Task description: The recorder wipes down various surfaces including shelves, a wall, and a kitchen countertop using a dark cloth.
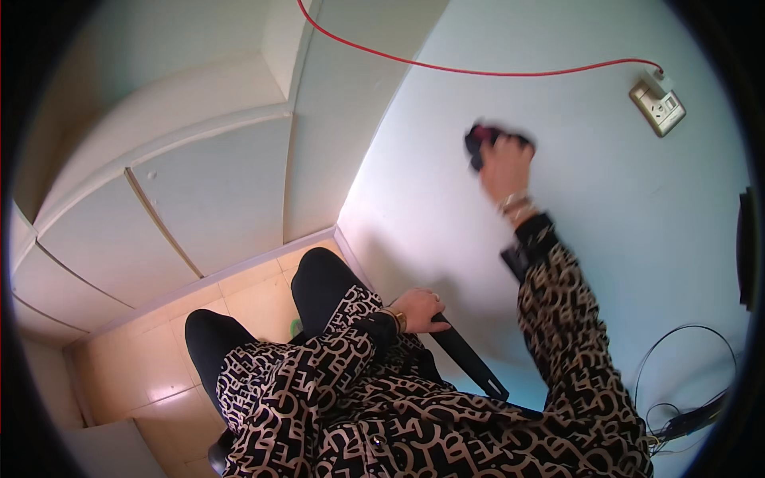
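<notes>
My right hand point(508, 164) is pressed around a dark, bunched cloth point(476, 143) with a reddish patch, held at the pale wall point(430, 173). Motion blurs both hand and cloth. Lower down, near my lap, my left hand point(418, 308) grips the end of a long black bar point(469, 355), which looks like a chair armrest. Its thumb lies over the bar's upper face, while part of the fingers is hidden. A watch is on the left wrist and a bracelet on the right.
A red cable point(478, 73) runs across the wall to a plug in a wall socket point(657, 110). Pale cabinets point(215, 191) stand at the left, above a tiled floor point(161, 370). Black cables point(687, 328) loop at the lower right, below a dark object point(745, 251) at the rim.
</notes>
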Demonstrator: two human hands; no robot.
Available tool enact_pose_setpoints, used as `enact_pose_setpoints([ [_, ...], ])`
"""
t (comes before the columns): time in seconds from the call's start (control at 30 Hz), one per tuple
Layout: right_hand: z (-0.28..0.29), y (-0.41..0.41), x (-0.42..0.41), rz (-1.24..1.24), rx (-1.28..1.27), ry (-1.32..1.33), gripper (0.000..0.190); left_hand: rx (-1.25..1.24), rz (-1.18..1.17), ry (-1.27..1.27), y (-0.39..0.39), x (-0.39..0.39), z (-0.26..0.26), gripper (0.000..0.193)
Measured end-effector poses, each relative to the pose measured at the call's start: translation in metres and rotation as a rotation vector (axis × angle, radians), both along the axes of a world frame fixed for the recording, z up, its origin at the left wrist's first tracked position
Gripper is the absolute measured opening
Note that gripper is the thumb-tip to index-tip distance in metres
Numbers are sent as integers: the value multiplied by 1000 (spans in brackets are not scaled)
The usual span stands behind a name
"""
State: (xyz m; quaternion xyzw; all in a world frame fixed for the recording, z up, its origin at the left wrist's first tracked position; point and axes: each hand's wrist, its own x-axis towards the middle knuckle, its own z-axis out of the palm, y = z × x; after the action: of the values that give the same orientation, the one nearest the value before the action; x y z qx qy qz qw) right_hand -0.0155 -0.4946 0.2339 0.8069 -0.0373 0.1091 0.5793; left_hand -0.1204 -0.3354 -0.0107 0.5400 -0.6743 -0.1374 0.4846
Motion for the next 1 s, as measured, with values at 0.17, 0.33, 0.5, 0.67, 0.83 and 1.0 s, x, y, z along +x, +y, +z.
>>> enact_pose_setpoints([
  [0.17, -138, -16, -173, -396, 219, 586, 28, -31, 18, -70, -8, -11, -3, 49],
  [0.33, -115, -19, -202, -165, 469, 443, 17, -56, 4, -26, -7, -7, -1, 48],
  [0.5, 18, 24, -130, 11, 172, -70, 44, -44, 11, 17, -4, -6, -9, 46],
  [0.67, 29, 34, -157, 24, 151, -47, 43, -53, 62, 9, -11, -6, -13, 44],
  [0.83, -86, -11, -265, -284, 296, 527, 30, -161, 82, 15, -26, -15, -7, 44],
  [1.0, -84, -12, -247, -325, 360, 575, 20, -111, 94, 3, -27, -16, -8, 44],
])
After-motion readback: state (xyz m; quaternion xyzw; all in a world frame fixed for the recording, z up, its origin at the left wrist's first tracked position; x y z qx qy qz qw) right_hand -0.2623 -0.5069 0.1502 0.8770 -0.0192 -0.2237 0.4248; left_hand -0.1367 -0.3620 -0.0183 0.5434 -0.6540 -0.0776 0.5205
